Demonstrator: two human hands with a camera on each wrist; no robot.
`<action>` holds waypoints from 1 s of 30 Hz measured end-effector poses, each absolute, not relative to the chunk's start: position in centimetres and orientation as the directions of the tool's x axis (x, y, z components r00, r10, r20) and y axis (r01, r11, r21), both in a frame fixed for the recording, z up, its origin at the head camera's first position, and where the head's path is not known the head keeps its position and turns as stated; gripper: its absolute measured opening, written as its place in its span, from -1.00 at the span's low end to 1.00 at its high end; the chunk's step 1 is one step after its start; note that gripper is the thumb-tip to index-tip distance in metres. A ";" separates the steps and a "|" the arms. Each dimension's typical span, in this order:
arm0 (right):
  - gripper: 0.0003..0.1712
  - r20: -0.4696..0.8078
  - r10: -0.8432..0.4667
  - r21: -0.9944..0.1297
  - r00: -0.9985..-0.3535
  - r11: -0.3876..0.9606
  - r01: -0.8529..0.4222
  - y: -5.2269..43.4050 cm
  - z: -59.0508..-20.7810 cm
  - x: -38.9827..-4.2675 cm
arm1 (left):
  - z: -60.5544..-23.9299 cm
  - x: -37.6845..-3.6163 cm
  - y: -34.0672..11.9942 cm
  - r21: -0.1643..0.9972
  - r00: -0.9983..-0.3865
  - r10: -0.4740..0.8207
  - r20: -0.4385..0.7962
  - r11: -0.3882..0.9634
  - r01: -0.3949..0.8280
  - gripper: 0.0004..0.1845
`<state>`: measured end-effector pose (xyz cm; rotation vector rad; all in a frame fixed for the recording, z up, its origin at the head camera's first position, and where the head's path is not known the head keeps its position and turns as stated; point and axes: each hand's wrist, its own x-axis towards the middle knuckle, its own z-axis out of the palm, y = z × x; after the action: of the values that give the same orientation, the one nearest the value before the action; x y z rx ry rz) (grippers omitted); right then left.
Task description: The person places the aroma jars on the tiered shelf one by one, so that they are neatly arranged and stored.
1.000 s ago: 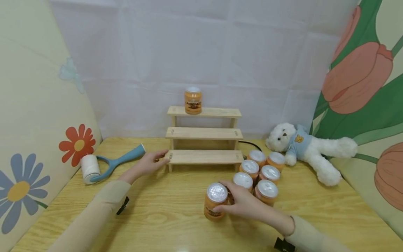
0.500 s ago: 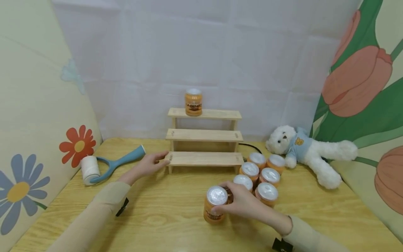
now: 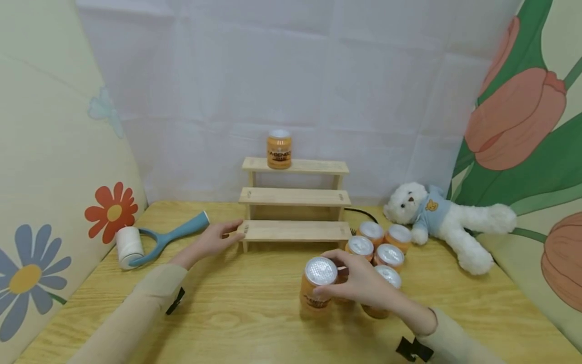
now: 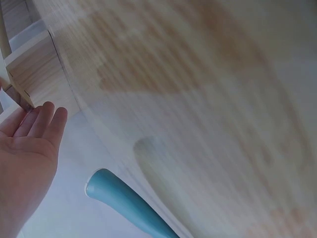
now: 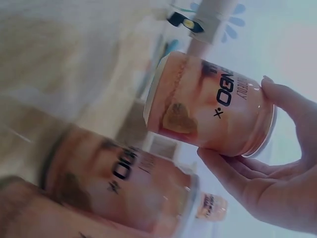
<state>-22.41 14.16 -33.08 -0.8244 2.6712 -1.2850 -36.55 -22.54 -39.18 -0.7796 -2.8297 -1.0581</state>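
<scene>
My right hand (image 3: 364,283) grips an orange can (image 3: 314,298) with a silvery top, thumb on the near side and fingers behind. In the right wrist view, this can (image 5: 213,106) is tilted across the picture, its dark lettering showing. Beside it stands a group of similar cans (image 3: 374,303), one mostly hidden by my hand. My left hand (image 3: 213,238) touches the left end of the lowest step of a wooden three-step stand (image 3: 295,231), fingers fairly straight. In the left wrist view, fingertips (image 4: 58,116) lie at the stand's edge. One can (image 3: 279,150) stands on the top step, left of its middle.
A blue-handled lint roller (image 3: 182,230) lies left of the stand, beyond my left forearm. A white teddy bear (image 3: 438,215) in a blue shirt lies at the right, behind the cans. A white cloth (image 3: 295,65) hangs behind the wooden table (image 3: 227,313).
My right hand has lifted the gripped can and shifted it a little to the right and away from me. My left hand stays at the stand's end.
</scene>
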 end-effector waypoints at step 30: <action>-0.24 0.229 -0.336 -0.788 -0.913 0.486 -0.377 16.7 -25.8 -27.8 | -39.0 -36.4 -22.6 0.629 -0.871 0.454 0.186 0.626 0.461 -0.31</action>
<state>-27.75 16.67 -25.81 -0.6594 2.7459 -1.4739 -36.35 -22.55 -38.98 -0.7947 -2.8248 -1.0964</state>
